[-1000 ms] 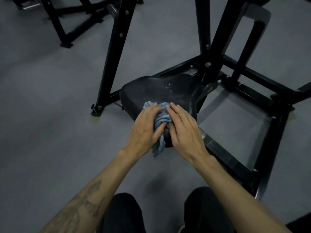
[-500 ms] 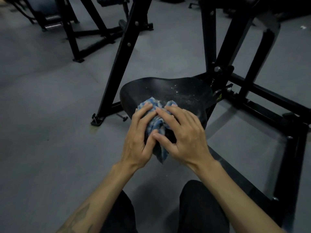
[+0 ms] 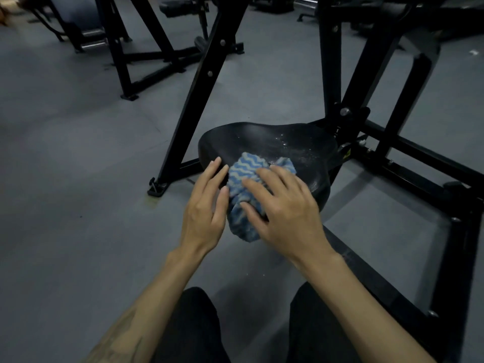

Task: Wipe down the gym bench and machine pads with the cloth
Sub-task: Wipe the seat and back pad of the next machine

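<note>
A blue-and-white wavy-striped cloth (image 3: 245, 184) lies bunched on the near edge of a black, saddle-shaped seat pad (image 3: 288, 142), and part of it hangs down over the front. White droplets speckle the pad's far right side. My right hand (image 3: 285, 208) lies on top of the cloth with spread fingers and presses it against the pad. Just left of the cloth is my left hand (image 3: 207, 203), fingers straight and loose, touching only the cloth's left edge at most.
The pad sits low in a black steel machine frame (image 3: 340, 74), with a slanted upright (image 3: 199, 95) to its left and base bars (image 3: 455, 231) to its right. More black machines (image 3: 146, 56) stand at the back. Grey floor all round; my knees (image 3: 193, 326) are below.
My left hand has let go of the cloth and straightened its fingers beside it. The right hand has spread over the cloth on the pad. The view has tilted upward.
</note>
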### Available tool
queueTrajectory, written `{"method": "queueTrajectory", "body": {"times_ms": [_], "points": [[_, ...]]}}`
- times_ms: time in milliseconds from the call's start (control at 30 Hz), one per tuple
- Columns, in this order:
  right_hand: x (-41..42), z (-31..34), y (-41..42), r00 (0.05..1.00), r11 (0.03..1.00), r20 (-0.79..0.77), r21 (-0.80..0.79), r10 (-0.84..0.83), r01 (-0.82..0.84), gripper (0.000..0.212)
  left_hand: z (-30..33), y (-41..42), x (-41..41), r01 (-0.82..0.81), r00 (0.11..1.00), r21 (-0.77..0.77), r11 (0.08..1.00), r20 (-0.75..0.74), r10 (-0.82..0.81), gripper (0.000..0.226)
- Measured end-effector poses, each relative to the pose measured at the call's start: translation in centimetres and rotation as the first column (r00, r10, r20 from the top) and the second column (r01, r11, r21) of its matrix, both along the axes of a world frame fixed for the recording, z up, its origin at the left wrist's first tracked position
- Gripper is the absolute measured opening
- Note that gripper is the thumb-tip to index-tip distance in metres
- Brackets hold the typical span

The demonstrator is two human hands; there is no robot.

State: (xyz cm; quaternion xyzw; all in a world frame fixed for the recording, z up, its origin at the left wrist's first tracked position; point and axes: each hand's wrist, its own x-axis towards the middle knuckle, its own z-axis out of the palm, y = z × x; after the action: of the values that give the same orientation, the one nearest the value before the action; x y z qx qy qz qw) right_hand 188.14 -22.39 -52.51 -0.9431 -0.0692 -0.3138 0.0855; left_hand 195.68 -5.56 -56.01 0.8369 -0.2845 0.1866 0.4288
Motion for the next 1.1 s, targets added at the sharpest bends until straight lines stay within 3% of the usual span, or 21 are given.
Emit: {"method": "queueTrajectory", "body": {"times_ms": [167,300,367,500,633,767,833,933,1100], "points": [[-0.5,0.4,0.8,0.993,0.978,0.026,0.174,-0.117,0.110,0.032,0.8,0.0,-0.4,0.012,1.000,-0.003,1.000,-0.003,-0.012,0.043],[0.9,1.5,0.9,0.977,0.997,-0.201,0.024,-0.066,0.072,0.064,1.3,0.5,-0.1,0.023,1.000,-0.038,0.999,-0.014,-0.024,0.040],[1.4,1.5,0.4,0.963,1.000,-0.267,-0.021,-0.015,0.009,0.065,1.4,0.7,0.3,0.035,0.999,-0.041,0.999,-0.016,-0.035,0.039],[0.6,0.6,-0.9,0.995,0.995,-0.095,0.100,0.014,-0.005,0.045,1.2,0.9,0.3,0.027,0.999,0.000,1.000,0.024,-0.027,0.040],[0.1,0.1,0.1,0.991,0.949,0.011,0.290,-0.130,0.121,0.037,1.4,0.3,-0.1,-0.022,1.000,0.011,1.000,0.007,0.022,0.042],[-0.4,-0.2,-0.1,0.996,0.988,0.087,0.156,-0.020,0.006,0.032,1.5,0.0,-0.3,-0.049,0.999,0.034,0.998,0.022,0.049,0.042],[-0.2,0.2,-1.6,0.997,0.982,0.082,0.186,0.004,-0.019,0.026,1.4,0.0,-0.3,-0.053,0.998,0.034,0.998,0.024,0.052,0.041],[-0.1,1.1,-2.8,0.994,0.914,-0.021,0.392,-0.103,0.103,0.028,1.4,-0.2,-0.4,-0.070,0.997,0.028,0.997,0.019,0.070,0.039],[-0.1,1.8,0.3,0.983,0.916,-0.096,0.357,-0.155,0.180,0.039,1.7,-0.8,-0.6,-0.104,0.994,0.016,0.994,0.040,0.103,0.038]]}}
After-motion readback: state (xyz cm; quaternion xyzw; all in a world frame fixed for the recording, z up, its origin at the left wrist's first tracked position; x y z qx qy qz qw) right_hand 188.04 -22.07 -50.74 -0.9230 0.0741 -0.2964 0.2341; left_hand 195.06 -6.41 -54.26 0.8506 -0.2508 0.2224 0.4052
